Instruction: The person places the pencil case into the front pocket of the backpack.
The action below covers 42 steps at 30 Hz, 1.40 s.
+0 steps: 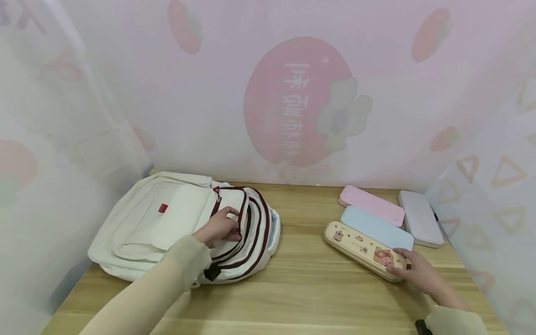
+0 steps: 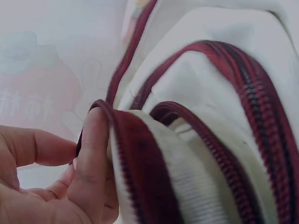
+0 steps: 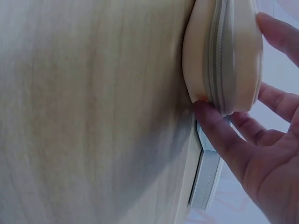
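A white backpack [image 1: 184, 214] with dark red zipper edges lies on its back at the left of the table. My left hand [image 1: 222, 227] pinches the rim of its front pocket, and the left wrist view shows the dark red zipper tape [image 2: 145, 163] between thumb and fingers. The pocket gapes at that edge. Over on the right, my right hand [image 1: 420, 274] grips the near right end of a cream zippered pencil case [image 1: 356, 246] printed with cartoon animals. Seen from the right wrist, fingertips [image 3: 210, 112] touch the end of the case beside its zipper.
Beyond the cream case lie a light blue case [image 1: 377, 228], a pink case [image 1: 372, 204] and a pale grey-white case [image 1: 420, 217]. A printed pink curtain [image 1: 209, 116] encloses the wooden table [image 1: 301, 288] at the back and sides.
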Motion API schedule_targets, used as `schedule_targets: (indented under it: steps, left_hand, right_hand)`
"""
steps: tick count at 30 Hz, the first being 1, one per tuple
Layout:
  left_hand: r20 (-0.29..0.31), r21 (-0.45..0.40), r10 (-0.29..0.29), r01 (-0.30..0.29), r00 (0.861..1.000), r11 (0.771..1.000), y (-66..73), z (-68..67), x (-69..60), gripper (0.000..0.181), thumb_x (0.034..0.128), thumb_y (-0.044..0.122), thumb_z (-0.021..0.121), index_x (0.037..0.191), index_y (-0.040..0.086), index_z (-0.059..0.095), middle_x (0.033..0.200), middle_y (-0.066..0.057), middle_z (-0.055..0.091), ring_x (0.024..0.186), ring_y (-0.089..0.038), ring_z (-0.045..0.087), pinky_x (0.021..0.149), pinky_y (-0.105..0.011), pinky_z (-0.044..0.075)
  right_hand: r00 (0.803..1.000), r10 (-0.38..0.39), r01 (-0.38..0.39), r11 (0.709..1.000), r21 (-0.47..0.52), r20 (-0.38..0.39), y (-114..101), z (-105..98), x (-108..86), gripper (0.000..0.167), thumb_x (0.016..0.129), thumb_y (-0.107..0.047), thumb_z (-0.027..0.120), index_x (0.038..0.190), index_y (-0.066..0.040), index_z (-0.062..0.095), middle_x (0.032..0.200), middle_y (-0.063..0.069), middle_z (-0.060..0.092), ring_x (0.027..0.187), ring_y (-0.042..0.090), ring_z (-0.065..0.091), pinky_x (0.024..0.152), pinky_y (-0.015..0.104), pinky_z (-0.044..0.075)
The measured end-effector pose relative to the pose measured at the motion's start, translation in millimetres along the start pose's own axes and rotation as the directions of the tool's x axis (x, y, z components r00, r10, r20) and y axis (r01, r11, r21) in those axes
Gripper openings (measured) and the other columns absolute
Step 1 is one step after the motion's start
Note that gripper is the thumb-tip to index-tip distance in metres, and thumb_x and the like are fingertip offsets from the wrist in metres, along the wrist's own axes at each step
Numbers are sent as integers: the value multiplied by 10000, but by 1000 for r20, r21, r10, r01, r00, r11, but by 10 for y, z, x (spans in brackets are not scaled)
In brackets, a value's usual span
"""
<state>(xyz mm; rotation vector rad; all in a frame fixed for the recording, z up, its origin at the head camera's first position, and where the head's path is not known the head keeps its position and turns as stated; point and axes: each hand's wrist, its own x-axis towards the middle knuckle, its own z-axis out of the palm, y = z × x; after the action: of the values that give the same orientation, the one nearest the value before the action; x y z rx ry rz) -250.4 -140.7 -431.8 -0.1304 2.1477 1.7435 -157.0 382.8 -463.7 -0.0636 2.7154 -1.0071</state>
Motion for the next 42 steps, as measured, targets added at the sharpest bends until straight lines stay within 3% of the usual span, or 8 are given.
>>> schedule_targets:
  steps: [6,10,15,21,27,34,38,42]
  left_hand:
    - [16,-159,20,-18,1000,987,89,90,-4,371,981,-92,446,1345,-42,401,842,-125,512,672,-176,579,629,-267,579]
    - [11,-205,31,-28,999,978,131,117,-2,373,967,-108,442,1332,-51,395,874,-130,512,709,-179,565,640,-261,580]
    - [11,-195,33,-30,999,980,152,75,-20,356,988,-88,447,1340,-69,400,893,-140,539,699,-172,580,631,-253,575]
    - [30,-163,75,-69,997,984,199,-42,-61,357,1014,-68,425,1366,-118,393,901,-108,558,660,-134,577,635,-248,557]
    - [34,-115,109,-105,993,988,225,-187,-139,381,1027,-38,423,1400,-113,392,919,-87,535,679,-131,559,651,-267,549]
    - [63,-112,140,-132,988,985,250,-310,-188,570,1039,-32,418,1592,-41,284,824,-41,460,653,-120,516,697,-309,564]
    - [72,-125,165,-155,984,980,269,-381,-243,589,1035,-38,422,1601,-42,263,786,-21,449,643,-112,513,697,-286,569]
    - [66,-146,188,-177,980,973,283,-457,-311,608,1023,-48,430,1601,-58,241,812,-29,486,681,-113,543,710,-275,572]
  right_hand:
    - [1000,27,-28,996,82,12,26,13,-23,746,992,-235,719,1445,220,339,1423,459,385,1185,599,553,943,559,536]
    - [997,73,-73,990,123,4,24,35,-25,742,988,-250,726,1471,161,341,1412,430,431,1226,579,534,932,520,546]
    - [994,111,-107,980,165,-12,13,58,-37,733,965,-245,752,1471,108,355,1340,377,526,1222,487,555,916,448,531]
    - [993,119,-112,965,237,-15,35,74,-91,704,963,-194,749,1458,94,340,1391,439,375,1223,543,513,895,440,549]
    - [995,90,-70,928,365,-36,62,90,-169,638,980,-103,705,1461,116,347,1457,434,282,1094,352,587,787,320,567]
    - [996,79,-46,879,474,-49,149,125,-194,589,1033,-60,610,1489,156,308,1477,415,254,984,206,611,762,311,579]
    - [994,101,-62,847,528,-46,156,132,-218,604,1061,-85,569,1520,158,260,1518,406,208,877,128,614,738,328,581]
    - [987,152,-108,845,524,-42,147,126,-224,647,1076,-150,561,1549,141,228,1579,390,165,910,86,603,780,310,575]
